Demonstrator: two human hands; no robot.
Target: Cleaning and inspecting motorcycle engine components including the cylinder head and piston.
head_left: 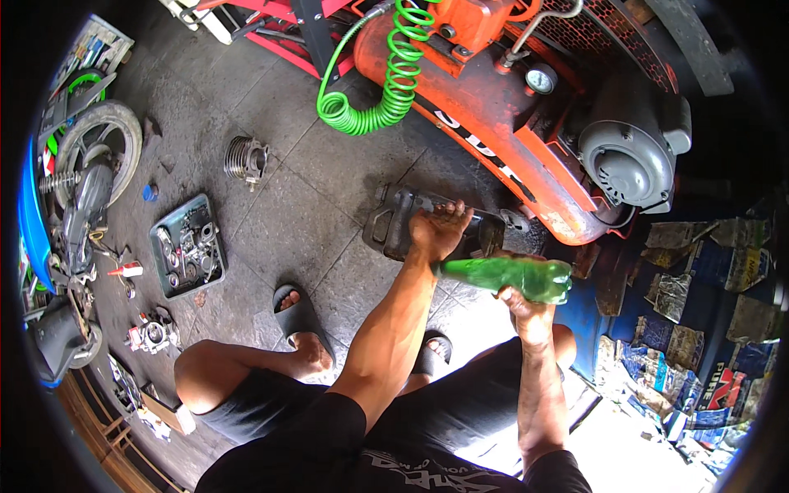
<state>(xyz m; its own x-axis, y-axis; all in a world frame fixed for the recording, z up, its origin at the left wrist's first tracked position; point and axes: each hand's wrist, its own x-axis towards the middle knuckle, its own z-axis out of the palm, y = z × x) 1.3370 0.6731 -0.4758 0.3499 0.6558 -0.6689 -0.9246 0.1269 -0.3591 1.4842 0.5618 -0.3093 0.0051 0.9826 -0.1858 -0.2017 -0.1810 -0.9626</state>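
Note:
My left hand (440,230) is held palm up with fingers apart, over a dark plastic container (385,223) on the floor beside the red compressor. My right hand (530,312) grips a green plastic bottle (530,278) held sideways, its narrow end pointing left at my left hand and wrist. Whether liquid comes out of the bottle I cannot tell. The container is partly hidden behind my hand and the bottle.
A red air compressor (477,140) with coiled green hose (370,115) stands ahead. Left are a tray of metal parts (187,279), a finned cylinder (245,160), a carburettor (152,333) and a motorcycle (86,214). A blue surface with torn stickers (699,329) is at right.

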